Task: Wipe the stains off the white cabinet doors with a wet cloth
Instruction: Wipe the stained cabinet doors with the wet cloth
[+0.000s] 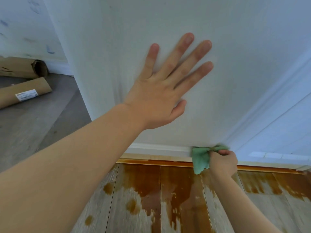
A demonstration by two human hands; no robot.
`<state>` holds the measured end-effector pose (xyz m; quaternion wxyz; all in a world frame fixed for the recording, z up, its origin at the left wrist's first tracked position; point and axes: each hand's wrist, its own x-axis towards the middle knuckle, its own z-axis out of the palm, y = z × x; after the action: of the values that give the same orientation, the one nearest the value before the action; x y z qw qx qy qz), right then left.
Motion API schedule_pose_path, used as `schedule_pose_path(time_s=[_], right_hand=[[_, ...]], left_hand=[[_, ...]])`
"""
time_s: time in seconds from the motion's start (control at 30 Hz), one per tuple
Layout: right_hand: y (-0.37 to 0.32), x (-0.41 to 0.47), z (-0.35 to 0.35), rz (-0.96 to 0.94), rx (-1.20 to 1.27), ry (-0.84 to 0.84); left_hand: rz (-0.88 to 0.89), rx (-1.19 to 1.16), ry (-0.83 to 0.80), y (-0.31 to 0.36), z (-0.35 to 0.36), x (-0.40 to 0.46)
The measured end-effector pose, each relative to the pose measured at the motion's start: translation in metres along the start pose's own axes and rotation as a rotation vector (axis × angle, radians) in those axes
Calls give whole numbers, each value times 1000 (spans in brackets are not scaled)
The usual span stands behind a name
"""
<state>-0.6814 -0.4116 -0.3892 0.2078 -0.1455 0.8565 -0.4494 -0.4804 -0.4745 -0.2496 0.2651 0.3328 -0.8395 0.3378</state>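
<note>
Head view: green cloth (pixel 201 159) bunched at bottom edge of white cabinet door (pixel 117 39), by the baseboard. Door face mostly clean; remaining stains not discernible, so probably late in the wiping. Right hand (pixel 223 161) clamped on cloth, low. Left hand (pixel 161 91) flat on door, fingers spread, bracing. Brown liquid stain (pixel 151 182) on floor below.

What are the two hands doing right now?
Left hand: open, straight fingers flat against the white cabinet door.
Right hand: closed around the bunched green cloth at the door's bottom edge.
</note>
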Motion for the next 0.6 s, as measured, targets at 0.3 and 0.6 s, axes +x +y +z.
schedule_pose_path(time_s=[0.3, 0.6], right_hand=[[4, -49, 41, -82, 22, -230], [5, 12, -4, -27, -15, -34]], left_hand=[[4, 9, -15, 0, 0, 0], [4, 38, -28, -1, 1, -1]])
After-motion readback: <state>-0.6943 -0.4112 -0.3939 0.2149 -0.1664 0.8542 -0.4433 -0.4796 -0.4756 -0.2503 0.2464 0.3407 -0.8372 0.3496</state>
